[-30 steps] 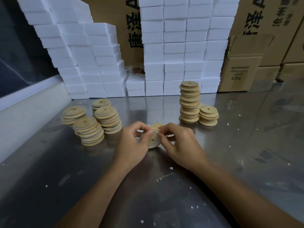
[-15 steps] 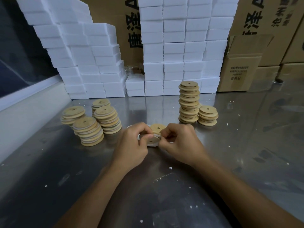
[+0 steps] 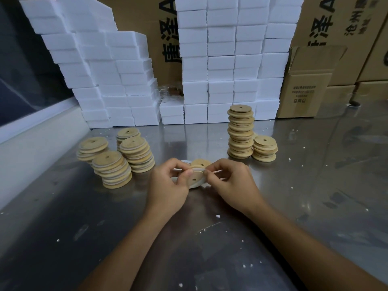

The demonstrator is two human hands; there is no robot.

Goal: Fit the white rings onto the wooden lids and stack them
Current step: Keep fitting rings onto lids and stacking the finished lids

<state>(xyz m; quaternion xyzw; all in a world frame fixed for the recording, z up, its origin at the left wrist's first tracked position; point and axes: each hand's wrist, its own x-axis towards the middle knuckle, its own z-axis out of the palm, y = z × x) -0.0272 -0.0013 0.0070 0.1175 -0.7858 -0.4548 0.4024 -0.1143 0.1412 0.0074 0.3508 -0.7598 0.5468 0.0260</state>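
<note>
Left hand (image 3: 168,185), right hand (image 3: 233,181): bare, forearms unsleeved, no jewellery

A steel table (image 3: 315,185) carries 4 lid stacks (image 3: 117,156) near its left edge, 2 stacks (image 3: 241,133) right of centre, white foam blocks (image 3: 220,80) and cardboard boxes (image 3: 304,91) along the far edge, scattered white crumbs (image 3: 217,216).

Matt wooden lids (image 3: 240,131) — glossy steel table (image 3: 315,185), cardboard boxes (image 3: 306,89).

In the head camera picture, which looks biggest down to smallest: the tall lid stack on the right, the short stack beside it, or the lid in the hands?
1. Tall lid stack
2. Short stack
3. Held lid, partly hidden by fingers, and nearer the camera, so its rank against the short stack is unsure.
</note>
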